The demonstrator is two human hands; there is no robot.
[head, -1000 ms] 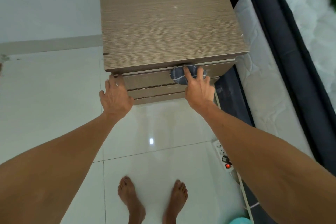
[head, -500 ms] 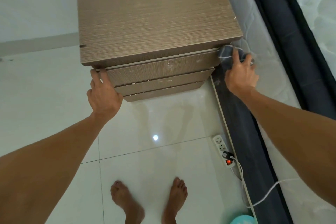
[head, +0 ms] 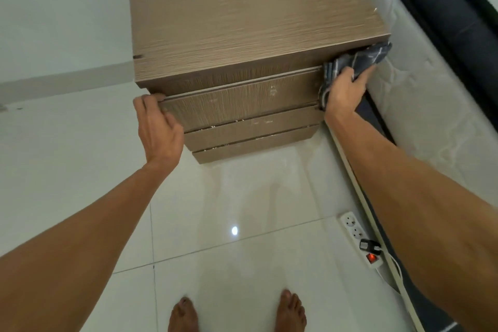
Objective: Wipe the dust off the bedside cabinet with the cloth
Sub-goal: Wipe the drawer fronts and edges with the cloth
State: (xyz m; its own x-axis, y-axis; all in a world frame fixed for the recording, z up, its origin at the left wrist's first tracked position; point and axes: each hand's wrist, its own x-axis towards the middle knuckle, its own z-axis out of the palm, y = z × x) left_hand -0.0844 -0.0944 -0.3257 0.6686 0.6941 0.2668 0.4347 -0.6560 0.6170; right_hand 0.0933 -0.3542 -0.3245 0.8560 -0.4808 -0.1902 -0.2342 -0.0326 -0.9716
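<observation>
The bedside cabinet (head: 242, 24) is brown wood grain with three drawer fronts and pale specks on its top and front. My right hand (head: 343, 90) grips a dark grey cloth with thin white stripes (head: 358, 60) and presses it against the cabinet's front right corner, at the end of the top drawer. My left hand (head: 157, 127) rests on the front left corner, fingers curled on the left end of the top drawer. Part of the cloth is hidden under my right fingers.
A mattress (head: 420, 94) with a dark bed frame runs along the right, close to the cabinet. A white power strip (head: 359, 240) with a red lit switch and a cable lies on the glossy white tile floor (head: 80, 170). My bare feet (head: 237, 312) stand below.
My right hand slid the cloth from the middle of the top drawer front to the cabinet's right corner and holds it there. My left hand stayed at the left corner.
</observation>
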